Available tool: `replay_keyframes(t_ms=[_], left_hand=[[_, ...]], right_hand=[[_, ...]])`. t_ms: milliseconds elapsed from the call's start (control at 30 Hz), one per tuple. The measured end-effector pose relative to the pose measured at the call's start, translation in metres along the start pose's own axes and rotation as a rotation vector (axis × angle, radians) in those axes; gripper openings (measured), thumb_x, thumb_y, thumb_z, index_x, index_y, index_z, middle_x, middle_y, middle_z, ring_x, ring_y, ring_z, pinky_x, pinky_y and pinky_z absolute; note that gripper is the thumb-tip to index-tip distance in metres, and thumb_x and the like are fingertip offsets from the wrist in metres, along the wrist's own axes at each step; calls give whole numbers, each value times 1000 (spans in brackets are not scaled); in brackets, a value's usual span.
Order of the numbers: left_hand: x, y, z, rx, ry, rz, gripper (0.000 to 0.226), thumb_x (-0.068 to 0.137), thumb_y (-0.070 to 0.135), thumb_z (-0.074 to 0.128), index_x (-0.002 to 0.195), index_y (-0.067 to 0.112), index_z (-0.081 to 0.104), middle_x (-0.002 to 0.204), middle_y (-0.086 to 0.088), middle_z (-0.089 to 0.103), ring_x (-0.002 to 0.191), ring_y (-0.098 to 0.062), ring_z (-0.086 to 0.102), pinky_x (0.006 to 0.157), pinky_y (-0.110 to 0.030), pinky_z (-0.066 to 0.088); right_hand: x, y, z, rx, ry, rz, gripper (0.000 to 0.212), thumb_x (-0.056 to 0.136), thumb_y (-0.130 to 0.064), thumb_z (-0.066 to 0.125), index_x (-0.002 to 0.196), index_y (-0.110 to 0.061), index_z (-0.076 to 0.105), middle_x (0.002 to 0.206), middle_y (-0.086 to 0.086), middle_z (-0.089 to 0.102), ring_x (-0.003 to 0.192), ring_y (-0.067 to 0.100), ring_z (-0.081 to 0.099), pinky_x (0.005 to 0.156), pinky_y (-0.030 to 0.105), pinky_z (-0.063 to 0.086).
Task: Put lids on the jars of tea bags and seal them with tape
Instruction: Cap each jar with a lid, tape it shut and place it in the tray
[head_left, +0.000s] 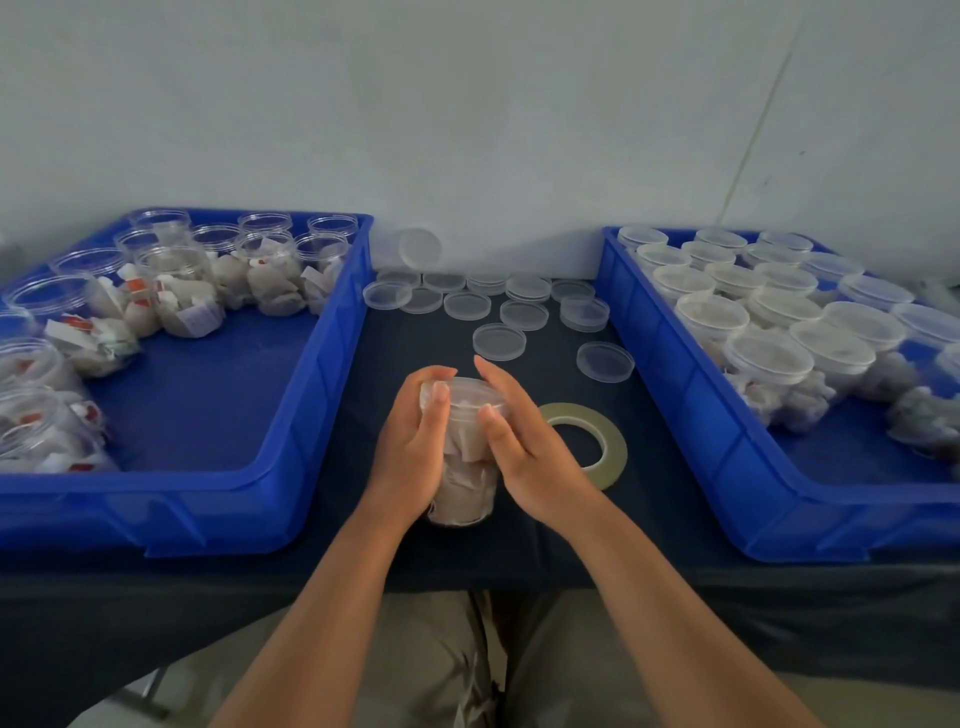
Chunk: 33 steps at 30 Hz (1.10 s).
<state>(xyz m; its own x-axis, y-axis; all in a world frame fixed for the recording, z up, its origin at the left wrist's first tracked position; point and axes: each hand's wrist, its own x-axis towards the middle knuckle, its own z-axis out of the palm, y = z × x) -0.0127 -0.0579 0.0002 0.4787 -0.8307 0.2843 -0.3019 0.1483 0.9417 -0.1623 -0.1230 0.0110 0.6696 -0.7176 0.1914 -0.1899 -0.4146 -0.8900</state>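
A clear plastic jar of tea bags stands on the dark table between the two crates, with a clear lid on its mouth. My left hand grips the jar's left side, fingers curled round the lid's rim. On the jar's right side lies my right hand, its fingers straight along the jar and its thumb touching the lid's edge. A roll of pale tape lies flat on the table just right of my right hand.
The blue crate on the left holds several open jars of tea bags. The blue crate on the right holds several lidded jars. Several loose clear lids lie on the table behind the jar.
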Motion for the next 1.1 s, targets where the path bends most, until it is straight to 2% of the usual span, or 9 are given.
replay_keyframes(t_ms=[100, 267, 367, 467, 600, 767, 867, 1000, 1100], left_hand=[[-2, -2, -1, -1, -19, 15, 59, 95, 75, 31, 140, 42, 51, 116, 41, 59, 110, 11, 61, 79, -3, 46], [-1, 8, -4, 32, -69, -10, 52, 90, 89, 22, 114, 61, 59, 105, 26, 69, 95, 3, 68, 72, -14, 50], [-5, 22, 5, 114, -56, 169, 30, 101, 76, 25, 110, 70, 53, 109, 35, 60, 104, 4, 62, 78, -18, 50], [-3, 44, 24, 179, -20, 313, 30, 103, 73, 19, 120, 72, 44, 122, 38, 39, 121, 1, 44, 93, -26, 42], [12, 97, 56, 102, -153, 381, 57, 99, 77, 26, 141, 48, 51, 127, 20, 46, 124, -3, 50, 99, -19, 46], [32, 156, 120, -6, -291, 489, 36, 100, 57, 56, 132, 42, 61, 119, 22, 63, 113, -1, 63, 88, -17, 53], [39, 162, 163, 88, -410, 515, 27, 102, 42, 62, 127, 34, 68, 116, 23, 64, 106, 2, 63, 89, -18, 52], [35, 145, 204, 290, -609, 488, 24, 107, 32, 54, 120, 27, 74, 118, 11, 72, 105, -4, 65, 94, -35, 55], [27, 128, 219, 422, -658, 491, 20, 105, 38, 56, 108, 31, 74, 101, 11, 73, 87, -7, 65, 78, -35, 56]], right_hand=[[-1, -1, 1, -25, 19, 8, 76, 94, -73, 44, 163, -49, 20, 132, -61, 36, 129, -26, 41, 98, 1, 39], [0, -7, -23, -222, -16, 41, 80, 93, -80, 43, 163, -47, 21, 133, -9, 64, 118, -5, 59, 89, 20, 52], [-2, -26, -37, -361, -34, 10, 110, 72, -87, 63, 164, -37, 27, 144, -18, 56, 125, -5, 51, 104, 24, 46], [-9, -49, -61, -448, 34, -37, 123, 62, -89, 69, 164, -33, 27, 136, -25, 43, 114, -14, 44, 92, 8, 38], [-34, -83, -122, -505, 202, -70, 115, 60, -91, 66, 157, -39, 34, 126, -36, 40, 119, -21, 44, 91, 2, 40], [-67, -105, -207, -682, 406, -19, 109, 62, -82, 76, 154, -34, 42, 136, -23, 44, 119, -6, 53, 92, 10, 43], [-77, -90, -253, -796, 514, 164, 98, 64, -64, 86, 147, -31, 47, 137, -10, 47, 118, 10, 57, 99, 34, 51], [-82, -45, -288, -854, 435, 433, 81, 64, -52, 93, 129, -23, 55, 125, 2, 57, 96, 13, 59, 74, 28, 47], [-79, -9, -287, -853, 292, 552, 101, 61, -67, 89, 141, -20, 49, 128, 1, 56, 103, 16, 58, 84, 35, 51]])
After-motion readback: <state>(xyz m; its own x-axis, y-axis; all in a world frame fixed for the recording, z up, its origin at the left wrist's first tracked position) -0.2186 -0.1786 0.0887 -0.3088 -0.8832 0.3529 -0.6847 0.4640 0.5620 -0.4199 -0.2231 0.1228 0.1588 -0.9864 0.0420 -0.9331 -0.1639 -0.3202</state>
